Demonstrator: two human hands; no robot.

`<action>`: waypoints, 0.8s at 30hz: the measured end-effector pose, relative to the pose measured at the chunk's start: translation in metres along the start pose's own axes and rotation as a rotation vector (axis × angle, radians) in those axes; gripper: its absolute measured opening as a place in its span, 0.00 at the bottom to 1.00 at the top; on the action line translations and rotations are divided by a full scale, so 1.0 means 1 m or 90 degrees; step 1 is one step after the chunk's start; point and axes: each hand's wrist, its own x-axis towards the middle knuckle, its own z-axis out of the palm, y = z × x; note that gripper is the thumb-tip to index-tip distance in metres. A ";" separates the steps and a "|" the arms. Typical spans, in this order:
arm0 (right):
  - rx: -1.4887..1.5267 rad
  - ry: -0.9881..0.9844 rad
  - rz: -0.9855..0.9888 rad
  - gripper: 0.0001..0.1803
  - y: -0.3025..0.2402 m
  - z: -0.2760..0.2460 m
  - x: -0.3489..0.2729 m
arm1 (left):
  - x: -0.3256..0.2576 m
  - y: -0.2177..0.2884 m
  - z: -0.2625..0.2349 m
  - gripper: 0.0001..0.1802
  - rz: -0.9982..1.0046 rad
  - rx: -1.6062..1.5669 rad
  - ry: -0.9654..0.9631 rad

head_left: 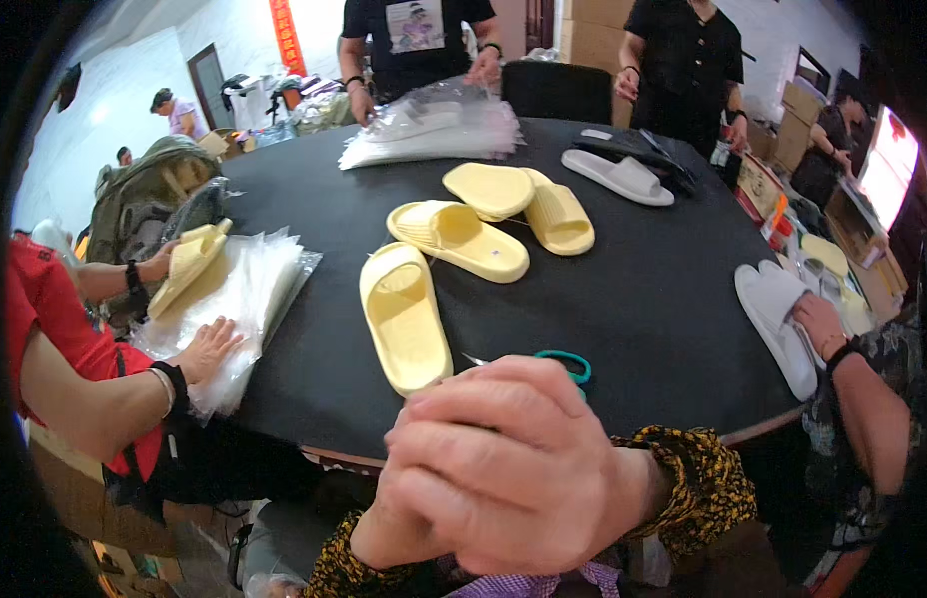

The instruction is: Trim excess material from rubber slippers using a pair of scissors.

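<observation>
My left hand (392,520) and my right hand (568,468) are clasped together in front of the table's near edge, fingers closed round each other. Whatever may lie between the palms is hidden. Just beyond them on the black table (643,329) lies a pair of scissors with a teal handle (573,361), partly covered by my hands. A yellow slide slipper (406,334) stands closest, its heel end by my knuckles. Behind it are another yellow slipper (463,239), one more angled at the right (560,219), and a yellow slipper lying sole up (486,187).
At the left, a person in red holds a yellow slipper (189,261) over clear bags (254,289). Across the table someone handles a stack of clear bags (434,140). A grey slipper (618,177) lies far right; another person's hand (820,324) touches white slippers (772,314).
</observation>
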 end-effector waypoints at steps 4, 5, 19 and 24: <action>0.014 0.010 -0.037 0.15 -0.010 -0.001 -0.008 | -0.004 0.008 0.000 0.50 -0.082 -0.069 0.021; 0.051 0.024 -0.041 0.17 -0.011 0.000 -0.009 | -0.005 0.010 0.001 0.50 -0.102 -0.084 0.026; -0.080 -0.168 0.220 0.16 0.054 -0.036 -0.100 | -0.175 0.059 -0.071 0.32 -0.330 0.259 0.565; -0.044 -0.215 0.285 0.15 0.095 -0.052 -0.154 | -0.284 0.130 -0.096 0.22 -0.465 0.417 0.763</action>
